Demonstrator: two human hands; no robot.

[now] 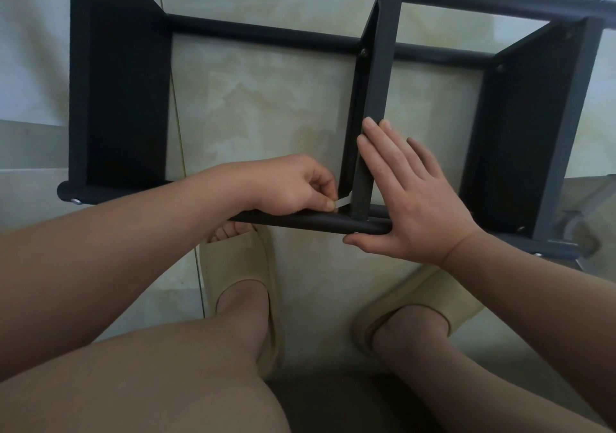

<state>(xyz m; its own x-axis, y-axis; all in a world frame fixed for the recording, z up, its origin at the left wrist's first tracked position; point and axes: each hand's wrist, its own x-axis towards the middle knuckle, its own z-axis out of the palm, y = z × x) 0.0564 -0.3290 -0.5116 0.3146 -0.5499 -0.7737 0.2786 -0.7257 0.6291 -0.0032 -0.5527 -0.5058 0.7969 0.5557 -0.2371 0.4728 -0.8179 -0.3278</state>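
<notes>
A dark grey metal shelf frame (120,82) lies on the tiled floor, with round tubes along its front and back and flat panels across. My left hand (293,185) pinches a small silver hex key (343,200) at the foot of the middle panel (380,82), where it meets the front tube (310,222). My right hand (410,195) lies flat with straight fingers against the right side of that panel, its thumb under the tube. The screw at the key's tip is hidden.
My two feet in beige slippers (243,266) stand just in front of the frame, the left toes under the front tube. Screw heads show at the tube ends (76,201). A clear glass edge (586,212) shows at the right.
</notes>
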